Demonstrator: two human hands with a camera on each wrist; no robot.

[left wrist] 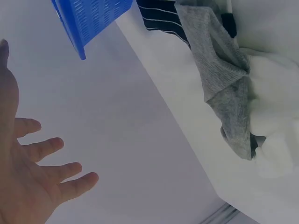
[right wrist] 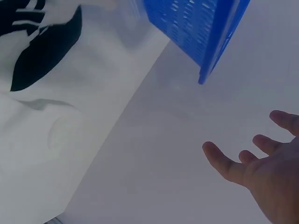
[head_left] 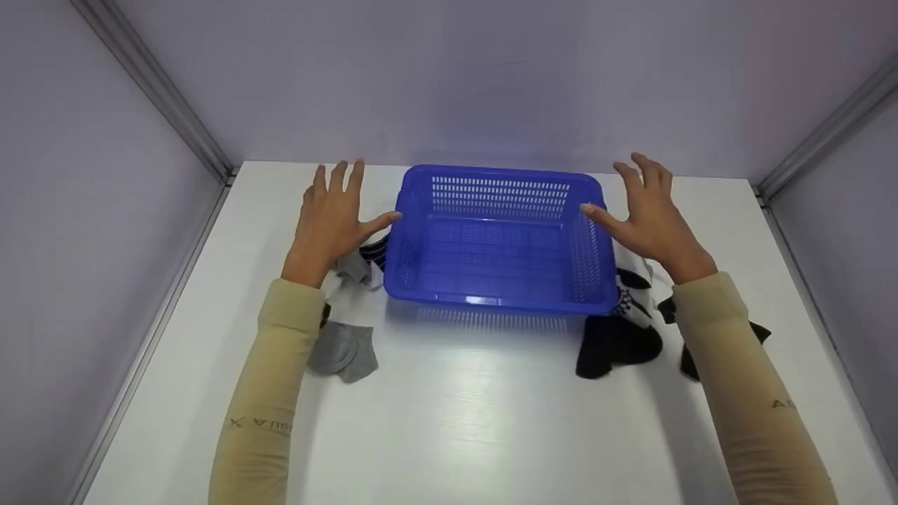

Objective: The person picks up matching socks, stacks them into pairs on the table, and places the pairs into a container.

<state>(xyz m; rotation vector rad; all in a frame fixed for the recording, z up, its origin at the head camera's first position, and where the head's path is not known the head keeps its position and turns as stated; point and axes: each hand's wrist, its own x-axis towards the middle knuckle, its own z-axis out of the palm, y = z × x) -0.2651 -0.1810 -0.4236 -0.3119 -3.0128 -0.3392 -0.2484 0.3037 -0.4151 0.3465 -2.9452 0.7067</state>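
An empty blue plastic basket [head_left: 491,306] with slotted walls stands on the white table, near the back wall. To its left is my left hand [head_left: 330,221], fingers spread and straight, its thumb tip right at the basket's rim. My right hand [head_left: 652,221] is on the other side with spread fingers, and its thumb overlaps the right rim in the head view. Both wrist views show a gap between the palm and the basket's side. By the left hand lie a grey sock [left wrist: 217,60] and a dark striped sock [left wrist: 161,16]. Near the right hand is a white sock with black patches [right wrist: 46,53].
A pair of grey socks [head_left: 344,351] lies at the front left of the basket. At its front right corner rests a black sock [head_left: 617,345]. More black fabric [head_left: 689,361] is partly hidden under the right forearm. Pale panels with metal corner posts [head_left: 161,91] enclose the table.
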